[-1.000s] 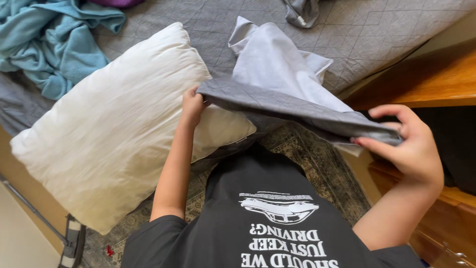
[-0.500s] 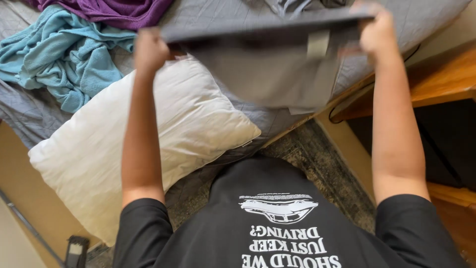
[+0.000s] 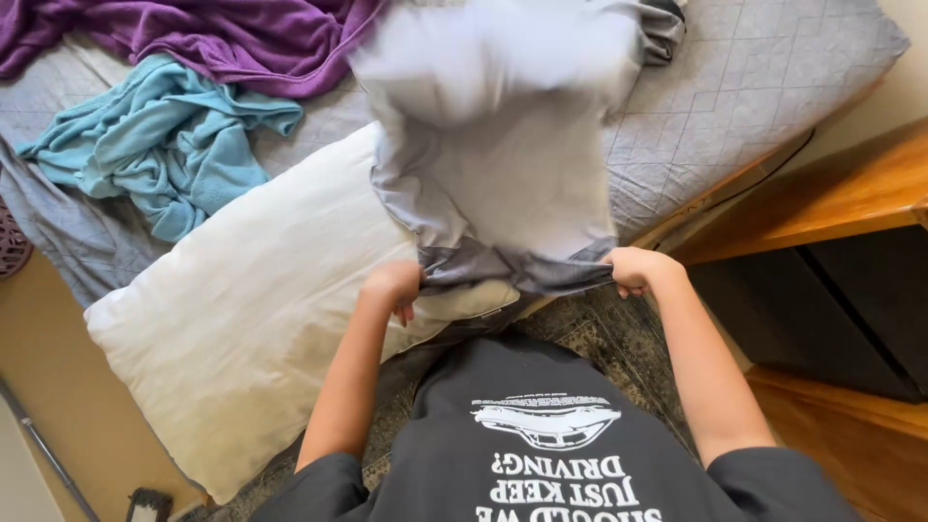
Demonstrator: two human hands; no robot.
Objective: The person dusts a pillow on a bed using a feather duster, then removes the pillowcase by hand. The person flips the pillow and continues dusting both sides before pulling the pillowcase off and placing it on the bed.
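Head view, looking down past a dark printed shirt at two bare arms. Centre frame, a grey pillowcase (image 3: 503,164) billows upward, its long axis running from the hands at lower centre toward the top edge, open end nearest the person (the upper part is blurred). Each hand's grip is closed on the darker hem: left hand (image 3: 394,285) at one corner, right hand (image 3: 633,271) at the other. A bare white pillow (image 3: 242,309) lies diagonally at left, partly under the case, overhanging the grey quilted bed (image 3: 764,87). A teal blanket (image 3: 164,155) and purple blanket (image 3: 193,39) are bunched in the upper left. A wooden nightstand (image 3: 831,203) stands at right.
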